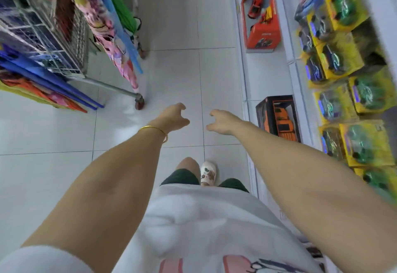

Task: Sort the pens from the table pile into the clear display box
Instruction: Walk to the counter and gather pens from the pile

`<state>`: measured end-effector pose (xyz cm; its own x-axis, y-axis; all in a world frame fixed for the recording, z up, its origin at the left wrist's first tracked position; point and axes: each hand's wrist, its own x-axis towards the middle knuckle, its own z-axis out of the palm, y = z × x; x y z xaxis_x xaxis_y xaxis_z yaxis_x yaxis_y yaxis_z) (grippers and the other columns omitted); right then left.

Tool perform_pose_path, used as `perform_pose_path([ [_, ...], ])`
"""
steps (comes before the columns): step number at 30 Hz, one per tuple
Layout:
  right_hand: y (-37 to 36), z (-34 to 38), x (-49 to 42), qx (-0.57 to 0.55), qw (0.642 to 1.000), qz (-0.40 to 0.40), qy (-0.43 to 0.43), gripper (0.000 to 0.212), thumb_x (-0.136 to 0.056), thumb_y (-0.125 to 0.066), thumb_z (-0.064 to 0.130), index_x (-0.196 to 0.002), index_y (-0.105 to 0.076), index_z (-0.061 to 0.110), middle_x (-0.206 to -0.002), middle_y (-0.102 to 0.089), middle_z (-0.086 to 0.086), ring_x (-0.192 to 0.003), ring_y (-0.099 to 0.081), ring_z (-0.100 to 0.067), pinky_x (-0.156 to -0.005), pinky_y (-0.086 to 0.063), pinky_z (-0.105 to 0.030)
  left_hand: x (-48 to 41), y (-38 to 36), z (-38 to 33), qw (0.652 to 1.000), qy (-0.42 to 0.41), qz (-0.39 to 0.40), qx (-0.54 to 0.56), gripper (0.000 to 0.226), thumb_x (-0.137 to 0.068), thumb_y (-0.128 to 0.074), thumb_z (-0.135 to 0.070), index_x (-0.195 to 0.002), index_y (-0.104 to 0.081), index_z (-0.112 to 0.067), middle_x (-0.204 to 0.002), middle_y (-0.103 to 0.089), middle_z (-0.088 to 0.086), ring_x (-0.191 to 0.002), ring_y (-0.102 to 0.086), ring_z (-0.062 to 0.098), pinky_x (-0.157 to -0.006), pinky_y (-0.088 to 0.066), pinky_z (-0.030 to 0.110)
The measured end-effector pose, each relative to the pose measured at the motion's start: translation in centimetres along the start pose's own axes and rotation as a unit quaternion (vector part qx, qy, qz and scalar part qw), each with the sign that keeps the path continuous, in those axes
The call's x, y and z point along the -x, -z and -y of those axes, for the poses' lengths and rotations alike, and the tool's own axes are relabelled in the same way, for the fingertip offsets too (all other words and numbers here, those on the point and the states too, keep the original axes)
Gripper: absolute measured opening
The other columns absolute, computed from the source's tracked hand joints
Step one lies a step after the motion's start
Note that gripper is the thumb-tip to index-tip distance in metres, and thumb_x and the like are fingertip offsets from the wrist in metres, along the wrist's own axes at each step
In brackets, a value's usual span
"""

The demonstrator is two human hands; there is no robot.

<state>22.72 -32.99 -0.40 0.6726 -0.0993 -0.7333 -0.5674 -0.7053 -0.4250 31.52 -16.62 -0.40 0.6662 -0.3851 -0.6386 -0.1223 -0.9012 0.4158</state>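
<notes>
- Two bare arms extend forward and down over a white tiled floor (171, 75) in the head view.
- Left hand (173, 118): fingers loosely curled, grasping nothing; a gold bangle (153, 129) circles the wrist.
- Right hand (222, 122): fingers loosely curled, grasping nothing. The two hands sit near each other, not touching.
- Pens, table pile and clear display box: none of them appears in this view, so their location cannot be told.
- Left edge of the floor: a wire rack on a wheeled metal frame (111, 88) carries folded umbrellas (120, 42) in pink, blue and green.
- Right edge of the floor: a white shelf (264, 68) holds a red toy-car box (261, 12) and, nearer the person, a black-and-orange toy box (279, 118).
- Further right: rows of yellow toy packages (341, 57), blurred.
- Below the hands: a white shirt, dark shorts, one knee and a white clog (208, 172).
</notes>
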Motion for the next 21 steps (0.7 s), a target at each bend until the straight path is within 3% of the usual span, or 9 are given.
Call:
perform_pose_path([
  [4,7.2,2.3,-5.9,0.036,0.999,-0.022,0.014,0.057,-0.092,-0.054,0.032,-0.141,-0.036,0.009,-0.142,-0.042,-0.011,-0.126,-0.044,-0.028,-0.102,-0.04,-0.038,-6.9,6.2,-2.5,0.999,-0.02,-0.032,-0.039,0.055,-0.09,-0.061,-0.022,-0.141,-0.042,-0.016,-0.139,-0.049,0.01,-0.124,-0.049,0.029,-0.099,-0.041,0.035],
  [10,20.8,7.6,-17.4,0.062,0.994,-0.084,0.033,0.049,-0.092,-0.053,0.026,-0.136,-0.042,0.007,-0.137,-0.047,-0.013,-0.121,-0.049,-0.03,-0.098,-0.044,-0.041,-21.1,17.1,-6.0,0.993,-0.057,-0.098,-0.046,0.056,-0.089,-0.061,-0.029,-0.14,-0.043,-0.018,-0.138,-0.05,0.01,-0.126,-0.048,0.029,-0.102,-0.043,0.044],
  [21,45.4,16.9,-35.7,0.032,0.991,-0.113,0.062,0.056,-0.089,-0.058,0.039,-0.135,-0.043,0.01,-0.131,-0.053,-0.013,-0.115,-0.055,-0.03,-0.097,-0.046,-0.045,-42.8,38.8,-14.4,0.985,-0.128,-0.112,-0.021,0.055,-0.086,-0.068,-0.019,-0.136,-0.048,-0.007,-0.134,-0.054,0.014,-0.125,-0.05,0.029,-0.106,-0.038,0.036],
])
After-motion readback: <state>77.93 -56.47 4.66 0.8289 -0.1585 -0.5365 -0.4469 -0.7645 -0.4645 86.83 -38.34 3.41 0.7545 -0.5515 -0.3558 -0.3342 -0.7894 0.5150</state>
